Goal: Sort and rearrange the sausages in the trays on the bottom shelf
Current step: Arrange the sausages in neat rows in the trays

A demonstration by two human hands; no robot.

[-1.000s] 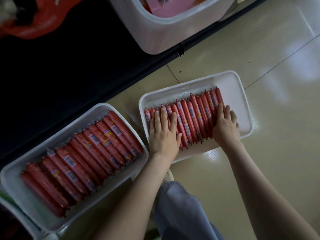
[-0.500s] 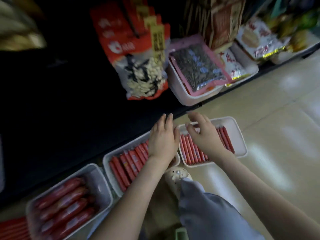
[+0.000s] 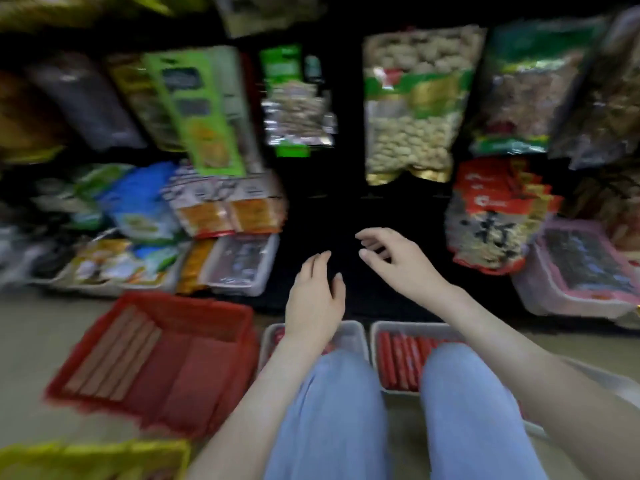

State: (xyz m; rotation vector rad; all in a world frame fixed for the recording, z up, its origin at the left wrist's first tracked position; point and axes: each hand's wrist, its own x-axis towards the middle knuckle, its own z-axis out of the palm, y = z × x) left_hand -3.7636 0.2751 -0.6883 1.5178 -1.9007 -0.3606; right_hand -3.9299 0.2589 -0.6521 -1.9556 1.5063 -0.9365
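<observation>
Since the last frame the view has tipped up and both hands have risen clear of the trays, which now sit low in view against the knees. The sausages (image 3: 398, 358) lie in a row in the right tray (image 3: 408, 327) on the floor, partly hidden by my right knee (image 3: 464, 393). A few more show at the edge of the left tray (image 3: 349, 329), just beside it, mostly covered by my left forearm and knee. My left hand (image 3: 317, 299) hovers above that tray with fingers loosely extended, holding nothing. My right hand (image 3: 398, 261) hangs higher, fingers gently curled and spread from the thumb, also empty. Both hands are in front of the dark gap on the bottom shelf (image 3: 374, 299). A red basket (image 3: 214, 313) stands on the floor to the left of the trays. Behind, blurred snack bags fill the shelves, among them a peanut bag (image 3: 412, 133) and a red bag (image 3: 491, 216).
</observation>
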